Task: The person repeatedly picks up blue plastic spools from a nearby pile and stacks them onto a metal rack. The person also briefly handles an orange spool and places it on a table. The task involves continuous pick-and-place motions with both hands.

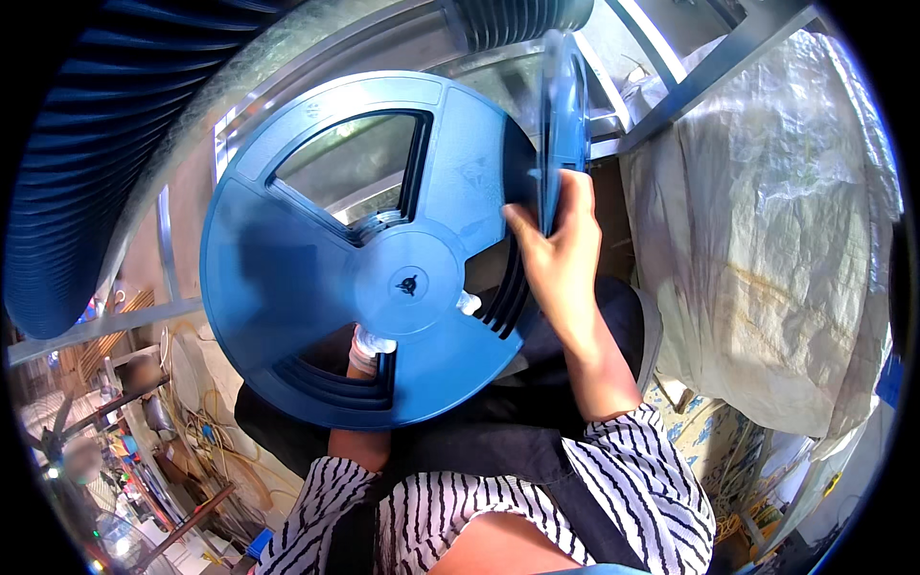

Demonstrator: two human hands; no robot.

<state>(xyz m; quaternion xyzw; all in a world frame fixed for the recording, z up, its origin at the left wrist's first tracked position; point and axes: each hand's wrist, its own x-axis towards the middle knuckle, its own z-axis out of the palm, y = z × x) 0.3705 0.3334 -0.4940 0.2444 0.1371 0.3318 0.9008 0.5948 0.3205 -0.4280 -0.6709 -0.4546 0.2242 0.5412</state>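
Observation:
A stack of blue plastic reel discs (455,182), with wedge-shaped openings and a round hub, rests in front of me over my lap. My left hand (369,347) reaches under the stack. Its fingers, with white coverings on them, come up through the openings and hold the discs from below; the palm is hidden. At the stack's right edge, another blue reel disc (550,134) stands nearly edge-on. My right hand (563,244) grips its lower edge, thumb on the near side and fingers behind. That disc is slightly blurred.
A large dark blue corrugated hose (105,144) curves along the left. Behind the discs is a metal frame (714,81), with a dark ribbed hose end (522,21) above. A big whitish woven sack (757,240) stands at right. Cables and clutter (153,460) fill the lower left.

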